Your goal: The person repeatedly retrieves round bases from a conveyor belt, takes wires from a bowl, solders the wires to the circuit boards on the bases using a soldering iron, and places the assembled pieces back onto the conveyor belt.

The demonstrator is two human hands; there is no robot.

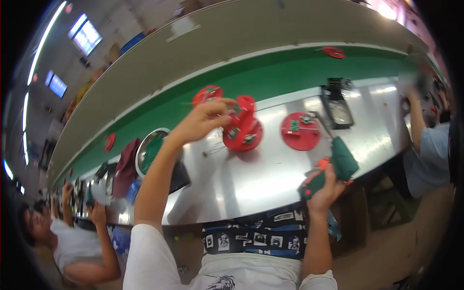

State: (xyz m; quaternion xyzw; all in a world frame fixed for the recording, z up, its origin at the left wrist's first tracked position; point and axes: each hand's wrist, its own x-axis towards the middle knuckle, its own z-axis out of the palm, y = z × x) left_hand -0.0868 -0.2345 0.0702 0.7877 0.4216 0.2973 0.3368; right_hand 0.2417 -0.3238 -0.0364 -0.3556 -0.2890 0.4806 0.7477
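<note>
My left hand reaches over the bench, its fingers closed at the edge of a tilted red disc with small electronic parts on it. Under that disc lies another red disc with a small board and wires. My right hand is wrapped round a green cordless screwdriver with orange accents. Its thin front end points up toward a separate red disc, which lies flat and carries a green circuit board. Whether the tip touches anything is hard to tell.
A black tray of small parts stands at the back right. Another red disc lies behind my left hand. To the left are a round metal-rimmed bowl and a dark red cloth. People work at both sides.
</note>
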